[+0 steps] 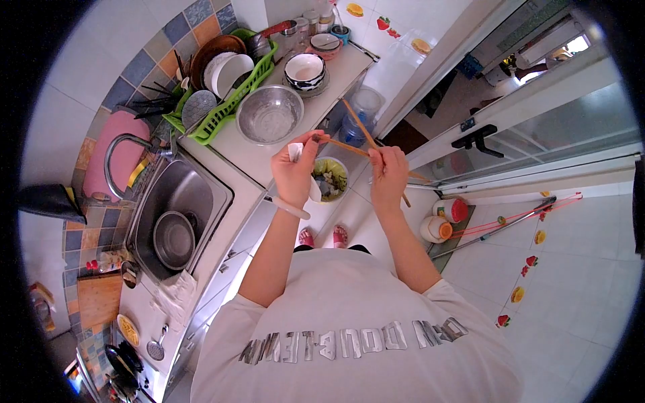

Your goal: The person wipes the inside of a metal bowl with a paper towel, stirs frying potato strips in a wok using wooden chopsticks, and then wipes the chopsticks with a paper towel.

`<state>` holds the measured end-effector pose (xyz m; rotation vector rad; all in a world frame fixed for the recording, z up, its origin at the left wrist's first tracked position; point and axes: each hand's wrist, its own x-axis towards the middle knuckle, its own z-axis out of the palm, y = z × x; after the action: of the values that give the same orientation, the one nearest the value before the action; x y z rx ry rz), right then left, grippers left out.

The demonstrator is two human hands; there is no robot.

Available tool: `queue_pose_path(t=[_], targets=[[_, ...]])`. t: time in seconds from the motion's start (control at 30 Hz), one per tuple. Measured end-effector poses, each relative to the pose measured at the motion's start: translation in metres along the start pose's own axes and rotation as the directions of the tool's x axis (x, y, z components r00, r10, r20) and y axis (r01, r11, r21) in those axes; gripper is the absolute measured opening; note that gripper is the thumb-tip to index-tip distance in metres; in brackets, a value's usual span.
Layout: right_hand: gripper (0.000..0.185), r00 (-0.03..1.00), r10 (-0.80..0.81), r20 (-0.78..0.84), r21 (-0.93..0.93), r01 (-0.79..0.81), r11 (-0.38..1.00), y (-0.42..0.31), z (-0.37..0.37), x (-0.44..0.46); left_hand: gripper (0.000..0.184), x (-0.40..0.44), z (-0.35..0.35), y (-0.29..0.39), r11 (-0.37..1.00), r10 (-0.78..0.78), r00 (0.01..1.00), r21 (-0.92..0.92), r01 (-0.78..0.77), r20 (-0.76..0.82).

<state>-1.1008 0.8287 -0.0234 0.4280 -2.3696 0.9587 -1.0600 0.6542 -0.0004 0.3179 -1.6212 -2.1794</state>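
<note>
Above the floor, in front of my chest, I hold a pair of wooden chopsticks (360,122) that cross each other. My right hand (388,176) is closed around both near their crossing. With thumb and fingers, my left hand (294,173) pinches the far end of one chopstick. A small white piece (295,152), perhaps paper, is also in my left hand. Something dark sits at the pinched tip, too small to name. Below the hands, on the floor, stands a bin (345,165) with food scraps inside.
To the left runs a counter with a metal bowl (270,114), a green dish rack (252,94) full of bowls, and a sink (213,181) holding a metal basin (174,239). Rightward are a water jug (363,111), a glass door (531,144) and containers (437,229) by the wall.
</note>
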Motion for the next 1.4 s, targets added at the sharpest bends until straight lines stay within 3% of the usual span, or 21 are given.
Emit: queue_pose_path(t=[0.13, 0.53, 0.73, 0.83, 0.93, 1.03, 1.13, 1.23, 1.33, 1.4], targets=[[0.02, 0.998, 0.07, 0.006, 0.039, -0.07, 0.997, 0.005, 0.001, 0.0, 0.021, 0.001, 0.001, -0.003, 0.997, -0.021, 0.999, -0.078, 0.024, 0.034], [0.023, 0.989, 0.14, 0.038, 0.123, -0.144, 0.982, 0.003, -0.001, 0.0, 0.023, 0.001, 0.003, 0.0, 0.998, -0.034, 0.998, -0.051, 0.037, 0.06], [0.019, 0.999, 0.028, -0.029, 0.118, -0.024, 0.993, 0.009, 0.0, 0.0, 0.02, 0.002, 0.001, -0.005, 0.998, -0.005, 0.999, -0.056, 0.007, 0.037], [0.018, 1.0, -0.011, -0.02, 0.085, 0.013, 0.996, 0.01, 0.0, 0.001, 0.019, 0.004, -0.003, -0.007, 0.992, -0.078, 0.997, -0.097, 0.079, 0.016], [0.023, 0.979, 0.137, 0.148, 0.159, -0.16, 0.974, 0.009, 0.001, 0.0, 0.017, 0.006, -0.002, -0.013, 0.989, -0.126, 0.988, -0.088, 0.118, -0.089], [0.03, 0.872, 0.355, 0.338, 0.186, -0.431, 0.883, 0.026, 0.01, -0.011, 0.016, 0.013, -0.024, -0.038, 0.964, -0.26, 0.955, -0.101, 0.247, -0.141], [0.034, 0.762, 0.431, 0.484, 0.302, -0.607, 0.735, 0.039, 0.021, -0.026, 0.017, 0.016, -0.042, -0.068, 0.872, -0.447, 0.886, -0.28, 0.401, -0.122], [0.032, 0.626, 0.376, 0.683, 0.347, -0.731, 0.588, 0.023, 0.02, -0.029, 0.028, 0.009, -0.049, -0.08, 0.708, -0.503, 0.852, -0.498, 0.501, 0.144], [0.033, 0.563, 0.334, 0.756, 0.238, -0.712, 0.661, 0.001, 0.021, -0.026, 0.038, -0.012, -0.034, -0.071, 0.636, -0.516, 0.84, -0.581, 0.508, 0.169], [0.034, 0.628, 0.226, 0.745, 0.327, -0.639, 0.697, -0.001, 0.029, -0.033, 0.04, -0.026, -0.029, -0.077, 0.69, -0.451, 0.868, -0.535, 0.487, 0.207]])
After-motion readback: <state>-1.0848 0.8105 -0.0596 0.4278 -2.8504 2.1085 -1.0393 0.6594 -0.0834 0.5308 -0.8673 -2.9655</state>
